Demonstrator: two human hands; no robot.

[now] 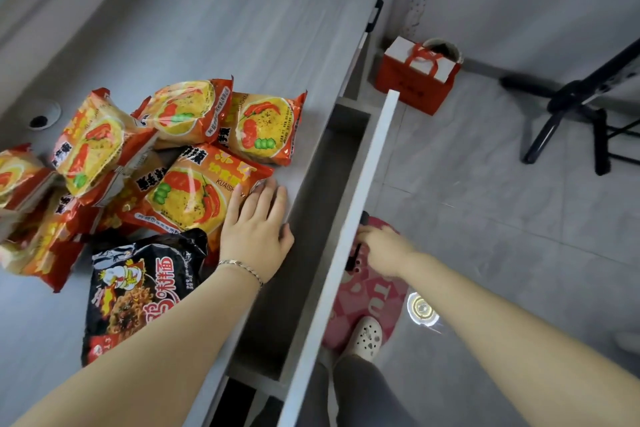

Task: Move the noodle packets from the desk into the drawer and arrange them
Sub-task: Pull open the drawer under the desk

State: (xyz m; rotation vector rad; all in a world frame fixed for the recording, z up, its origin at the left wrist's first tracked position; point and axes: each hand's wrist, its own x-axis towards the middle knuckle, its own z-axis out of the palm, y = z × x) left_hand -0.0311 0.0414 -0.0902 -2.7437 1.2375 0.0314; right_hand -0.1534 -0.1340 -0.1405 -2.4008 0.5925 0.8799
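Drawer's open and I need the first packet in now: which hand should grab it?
Left. The left hand already rests open on the desk against the nearest orange noodle packet, while the right hand is occupied at the drawer front's handle.

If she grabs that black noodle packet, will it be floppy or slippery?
The black noodle packet looks glossy and crinkled, so probably slick and noisy. Its puffed wrapper suggests it is light, with a stiff, breakable noodle block inside. Lying flat, it should slide, not roll.

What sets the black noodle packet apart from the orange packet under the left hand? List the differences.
The black noodle packet lies alone nearest the person; the orange packet lies in the pile, overlapping others. The black one shows dark noodles and flames; the orange one shows yellow noodles with red chillies. The left hand touches only the orange one. Both lie flat on the desk.
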